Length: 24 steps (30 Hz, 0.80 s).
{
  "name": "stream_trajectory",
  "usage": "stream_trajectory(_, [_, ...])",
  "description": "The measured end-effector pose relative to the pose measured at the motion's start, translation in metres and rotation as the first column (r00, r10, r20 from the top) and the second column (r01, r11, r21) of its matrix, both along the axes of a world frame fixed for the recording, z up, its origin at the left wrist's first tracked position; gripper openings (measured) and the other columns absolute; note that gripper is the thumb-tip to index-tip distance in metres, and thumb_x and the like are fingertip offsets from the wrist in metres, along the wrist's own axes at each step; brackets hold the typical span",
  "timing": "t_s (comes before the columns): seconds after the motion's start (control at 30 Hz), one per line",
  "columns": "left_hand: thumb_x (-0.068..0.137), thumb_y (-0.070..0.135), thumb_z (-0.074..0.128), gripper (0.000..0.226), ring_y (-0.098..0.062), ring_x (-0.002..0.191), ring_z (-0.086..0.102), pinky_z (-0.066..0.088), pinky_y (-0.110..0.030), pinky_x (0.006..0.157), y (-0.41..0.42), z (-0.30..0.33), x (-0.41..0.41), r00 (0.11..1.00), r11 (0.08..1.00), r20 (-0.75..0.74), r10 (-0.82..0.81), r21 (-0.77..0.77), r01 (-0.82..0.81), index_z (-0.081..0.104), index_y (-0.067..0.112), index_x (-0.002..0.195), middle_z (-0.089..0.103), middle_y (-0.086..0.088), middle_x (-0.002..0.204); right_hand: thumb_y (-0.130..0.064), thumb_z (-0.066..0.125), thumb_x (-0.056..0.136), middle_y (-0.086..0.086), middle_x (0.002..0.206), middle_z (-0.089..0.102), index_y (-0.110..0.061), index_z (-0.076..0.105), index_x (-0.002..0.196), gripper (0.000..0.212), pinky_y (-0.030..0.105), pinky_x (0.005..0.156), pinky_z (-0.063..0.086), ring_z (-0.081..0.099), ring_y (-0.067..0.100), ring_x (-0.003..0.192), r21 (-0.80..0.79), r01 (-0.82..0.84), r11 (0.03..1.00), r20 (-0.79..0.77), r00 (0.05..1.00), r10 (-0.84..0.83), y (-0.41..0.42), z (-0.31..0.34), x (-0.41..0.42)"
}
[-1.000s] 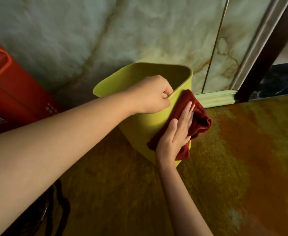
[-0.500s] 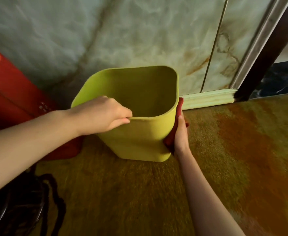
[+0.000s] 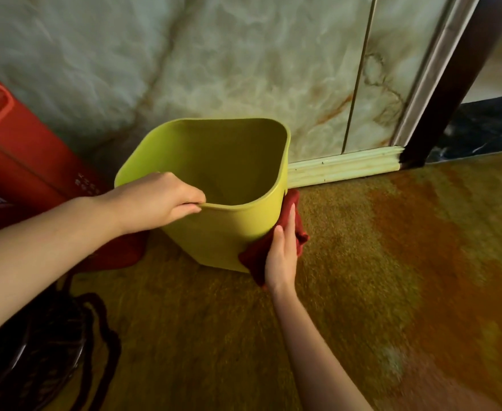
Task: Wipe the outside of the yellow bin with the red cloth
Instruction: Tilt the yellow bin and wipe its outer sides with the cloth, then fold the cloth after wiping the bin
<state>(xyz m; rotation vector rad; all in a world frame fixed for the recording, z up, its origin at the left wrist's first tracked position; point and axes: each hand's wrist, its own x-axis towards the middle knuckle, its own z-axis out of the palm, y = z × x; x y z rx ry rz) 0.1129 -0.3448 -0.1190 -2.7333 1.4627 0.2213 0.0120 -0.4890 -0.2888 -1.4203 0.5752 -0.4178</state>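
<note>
The yellow bin [image 3: 223,232] stands upright on the floor near the wall, its open top facing me. My left hand [image 3: 157,200] grips the near rim at the bin's left corner, fingers curled over the edge. My right hand [image 3: 282,256] lies flat on the red cloth [image 3: 255,256], pressing it against the bin's lower right outside corner. Part of the cloth shows above my fingers beside the bin's right wall; the rest is hidden under my palm.
A marble wall [image 3: 214,60] with a pale baseboard [image 3: 344,167] runs behind the bin. A red container [image 3: 21,155] leans at the left. A dark bag with straps [image 3: 51,351] lies at lower left. A dark door frame [image 3: 451,93] stands at right. The floor [image 3: 392,277] is mottled yellow-orange.
The bin went from tilted and lifted to standing upright on the floor. My left hand shifted its grip along the rim. My right hand slid the cloth down toward the bin's lower right corner.
</note>
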Motion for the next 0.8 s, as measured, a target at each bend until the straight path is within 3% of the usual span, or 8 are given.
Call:
stream_trajectory(0.1, [0.086,0.024,0.054,0.01,-0.005,0.054,0.049,0.036,-0.027,0.049,-0.002,-0.001,-0.005,1.0,1.0,0.0,0.017,-0.011,-0.017,0.061,0.024,0.077,0.05,0.011,0.054,-0.034,0.033,0.091,-0.007,0.161,0.005,-0.041,0.001,0.144,0.063,0.042,0.122,0.005,0.001,0.01,0.147,-0.081,0.007,0.997,0.058,0.998,-0.003,0.026,0.007,-0.016])
stream_trajectory(0.2, [0.085,0.02,0.055,0.013,-0.025,0.079,0.064,0.05,-0.038,0.07,-0.009,-0.004,-0.006,0.996,0.995,0.009,0.089,-0.05,-0.088,0.067,0.017,0.091,0.072,-0.008,0.083,-0.02,0.038,0.082,-0.022,0.151,-0.014,-0.054,-0.013,0.133,0.08,0.017,0.114,-0.013,-0.021,-0.005,0.14,-0.13,-0.014,0.991,0.098,0.995,0.027,0.054,0.023,-0.025])
stream_trajectory(0.33, [0.077,0.014,0.061,0.052,-0.018,0.128,0.041,0.029,-0.034,0.108,0.008,-0.028,-0.042,0.949,0.832,0.081,0.304,-0.507,-0.223,0.049,0.017,0.127,0.046,-0.005,0.136,-0.002,0.037,0.078,-0.025,0.149,-0.015,-0.054,-0.009,0.131,0.088,0.023,0.116,-0.013,-0.021,-0.005,0.14,-0.049,-0.045,0.998,0.122,0.991,0.051,0.062,0.033,-0.028])
stream_trajectory(0.4, [0.074,0.022,0.062,0.049,-0.016,0.117,0.044,0.034,-0.028,0.102,0.026,-0.051,-0.073,0.859,0.628,0.093,0.504,-0.722,-0.291,0.051,0.014,0.121,0.051,-0.01,0.124,0.005,0.037,0.08,-0.02,0.152,-0.01,-0.049,-0.004,0.135,0.088,0.034,0.12,-0.008,-0.015,0.002,0.144,0.002,-0.049,0.999,0.115,0.992,0.048,0.058,0.037,-0.031])
stream_trajectory(0.5, [0.073,0.027,0.069,0.052,-0.01,0.113,0.046,0.036,-0.025,0.097,0.036,-0.086,-0.089,0.797,0.535,-0.239,0.554,-0.631,-0.561,0.05,0.015,0.12,0.055,-0.007,0.122,0.006,0.036,0.083,-0.016,0.156,-0.006,-0.047,-0.002,0.138,0.085,0.04,0.122,-0.001,-0.009,0.004,0.145,0.034,-0.049,0.998,0.096,0.994,0.045,0.056,0.038,-0.04])
stream_trajectory(0.6, [0.069,0.026,0.074,0.064,-0.013,0.115,0.05,0.033,-0.018,0.091,0.02,-0.11,-0.084,0.733,0.547,-0.468,0.494,-0.488,-0.68,0.046,0.017,0.126,0.058,-0.002,0.125,0.007,0.034,0.087,-0.012,0.159,-0.002,-0.048,0.002,0.138,0.082,0.023,0.119,0.009,0.002,0.0,0.144,0.088,-0.076,0.993,0.101,0.993,0.067,0.056,0.036,-0.052])
stream_trajectory(0.7, [0.068,0.021,0.074,0.051,-0.022,0.103,0.058,0.036,-0.02,0.078,0.009,-0.129,-0.08,0.682,0.481,-0.514,0.52,-0.484,-0.731,0.058,0.014,0.116,0.065,-0.01,0.11,0.006,0.033,0.088,-0.017,0.155,0.002,-0.043,0.006,0.144,0.08,0.004,0.108,0.015,0.01,-0.006,0.14,0.096,-0.103,0.99,0.075,0.993,0.096,0.059,0.033,-0.06])
stream_trajectory(0.8, [0.07,0.016,0.073,0.033,-0.018,0.091,0.057,0.035,-0.014,0.068,0.016,-0.137,-0.08,0.668,0.454,-0.552,0.499,-0.49,-0.744,0.066,0.005,0.1,0.066,-0.012,0.101,0.005,0.034,0.089,-0.013,0.159,0.003,-0.044,0.006,0.144,0.079,0.034,0.121,0.014,0.009,0.004,0.145,0.115,-0.149,0.982,0.054,0.988,0.143,0.062,0.032,-0.064])
